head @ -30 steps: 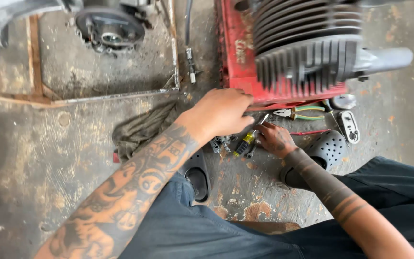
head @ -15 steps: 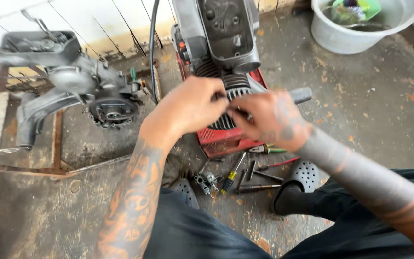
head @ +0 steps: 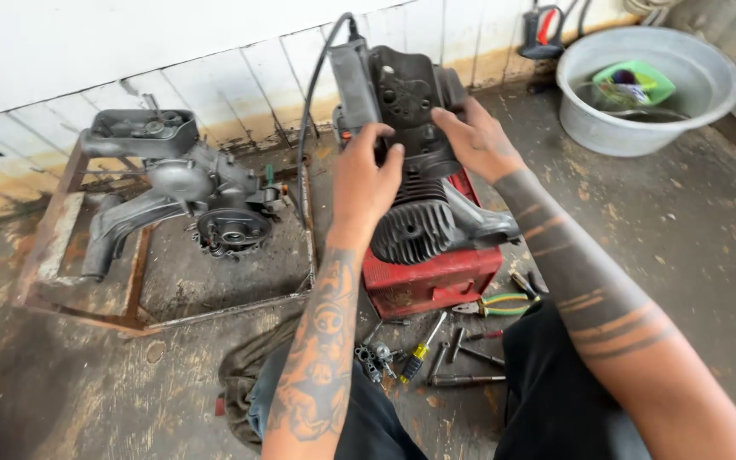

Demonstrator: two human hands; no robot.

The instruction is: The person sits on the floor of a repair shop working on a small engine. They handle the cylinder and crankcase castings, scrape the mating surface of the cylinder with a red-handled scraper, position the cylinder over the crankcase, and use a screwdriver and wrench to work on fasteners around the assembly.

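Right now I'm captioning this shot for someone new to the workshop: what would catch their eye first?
Both tattooed hands, left hand and right hand, grip a dark finned engine resting on a red box at centre. Left of it, a grey engine casing sits in a rusty metal frame. Loose tools lie scattered on the floor in front, and a grey basin stands top right.

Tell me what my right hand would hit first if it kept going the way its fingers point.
The right hand already rests on the dark engine casing, fingers pointing left and away across it. Going on, it would probably meet the left hand gripping the casing's other side, though depth is hard to judge.
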